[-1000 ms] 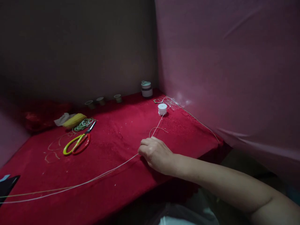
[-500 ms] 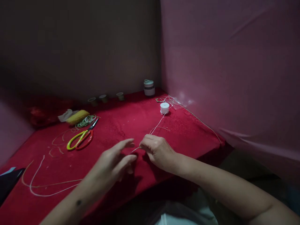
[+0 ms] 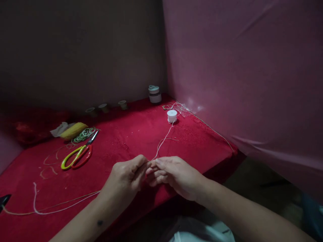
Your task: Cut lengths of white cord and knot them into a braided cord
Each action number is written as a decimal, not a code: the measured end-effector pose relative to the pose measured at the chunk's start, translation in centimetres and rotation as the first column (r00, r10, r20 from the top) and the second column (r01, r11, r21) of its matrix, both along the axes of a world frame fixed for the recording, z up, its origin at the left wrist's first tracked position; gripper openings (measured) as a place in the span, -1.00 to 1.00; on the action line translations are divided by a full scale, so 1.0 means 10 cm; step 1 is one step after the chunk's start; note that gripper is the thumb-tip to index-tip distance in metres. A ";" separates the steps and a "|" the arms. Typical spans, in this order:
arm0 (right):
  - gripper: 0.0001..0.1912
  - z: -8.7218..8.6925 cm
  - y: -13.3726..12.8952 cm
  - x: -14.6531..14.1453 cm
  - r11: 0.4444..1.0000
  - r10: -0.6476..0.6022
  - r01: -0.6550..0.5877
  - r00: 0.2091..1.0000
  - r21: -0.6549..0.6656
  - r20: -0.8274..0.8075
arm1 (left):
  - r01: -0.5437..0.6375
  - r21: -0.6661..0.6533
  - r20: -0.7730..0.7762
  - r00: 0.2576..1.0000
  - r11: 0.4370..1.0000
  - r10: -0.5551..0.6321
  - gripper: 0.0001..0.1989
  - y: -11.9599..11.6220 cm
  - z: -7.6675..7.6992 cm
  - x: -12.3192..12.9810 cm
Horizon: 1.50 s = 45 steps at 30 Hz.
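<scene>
My left hand (image 3: 130, 173) and my right hand (image 3: 174, 174) meet at their fingertips over the front of the red cloth. Both pinch a thin pale cord (image 3: 164, 140), though the exact grip between the fingers is hidden. From there the cord runs up to a white spool (image 3: 172, 116) standing on the cloth. A short loose strand curves off beside it. Left of my left forearm, a white cord end (image 3: 60, 211) and a tan cord end (image 3: 22, 213) trail across the cloth and pass behind the arm.
Yellow-and-red handled scissors (image 3: 77, 157) lie at the left, by a green-white cord bundle (image 3: 84, 134) and a yellow roll (image 3: 74, 131). At the back stand a lidded jar (image 3: 154, 94) and small cups (image 3: 122, 105). Pink sheeting (image 3: 239, 74) hangs at the right.
My left hand, its fingers apart before, has closed on the cord against my right hand's fingertips. My right hand has turned and lowered slightly. The whole view has shifted a little.
</scene>
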State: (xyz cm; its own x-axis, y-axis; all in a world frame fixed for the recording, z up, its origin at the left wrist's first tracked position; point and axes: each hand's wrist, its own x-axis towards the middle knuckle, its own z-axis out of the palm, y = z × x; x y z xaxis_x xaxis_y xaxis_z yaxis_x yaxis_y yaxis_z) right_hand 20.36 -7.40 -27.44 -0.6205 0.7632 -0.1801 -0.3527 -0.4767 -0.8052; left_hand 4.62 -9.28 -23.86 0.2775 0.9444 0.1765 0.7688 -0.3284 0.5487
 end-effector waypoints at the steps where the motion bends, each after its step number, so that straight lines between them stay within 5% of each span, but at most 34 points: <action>1: -0.81 0.01 0.02 -0.02 0.996 -0.025 0.016 0.995 -0.089 -0.099 | 0.029 0.037 -0.022 0.999 0.999 -0.029 -0.75 -0.01 -0.02 0.02; 8: -0.76 0.11 0.28 -0.05 0.880 -0.313 0.204 0.928 -0.428 -0.201 | 0.158 0.136 -0.157 0.978 0.978 -0.136 -0.85 0.01 -0.15 0.07; 16: -0.78 0.02 0.70 0.12 0.745 -0.577 0.397 0.787 -0.537 -0.219 | 0.213 0.201 -0.238 0.957 0.956 -0.163 -0.75 -0.01 -0.17 0.12; 22: -0.82 -0.03 0.86 0.22 0.784 -0.521 0.375 0.830 -0.494 -0.197 | 0.192 0.065 -0.366 0.917 0.979 -0.155 -0.75 -0.09 -0.31 0.12; 30: -0.80 -0.02 1.07 0.35 0.768 -0.502 0.384 0.858 -0.513 -0.109 | 0.215 -0.048 -0.417 0.883 0.975 -0.215 -0.71 -0.15 -0.37 0.21; 45: -0.78 -0.07 1.51 0.33 0.785 -0.447 0.406 0.894 -0.468 0.025 | 0.294 0.110 -0.421 0.879 0.949 -0.223 -0.69 -0.19 -0.27 0.17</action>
